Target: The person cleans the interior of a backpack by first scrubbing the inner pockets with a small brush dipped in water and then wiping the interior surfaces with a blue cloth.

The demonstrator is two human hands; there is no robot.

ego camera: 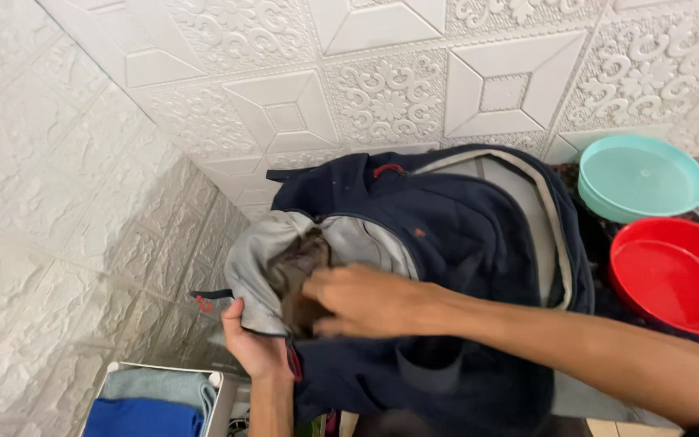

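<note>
Lying mid-frame, a navy backpack [446,259] is worked on. Its grey-lined opening edge is gripped by the left hand [254,344], lower left of centre, fingers curled. A dark brown cloth [301,267] in the opening is pinched by the right hand [362,299]. Teal bowl [641,178] and red bowl [677,275] are seen at right.

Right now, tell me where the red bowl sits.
In the head view, the red bowl sits at the right edge, just below the teal bowl and right of the navy backpack.
</note>
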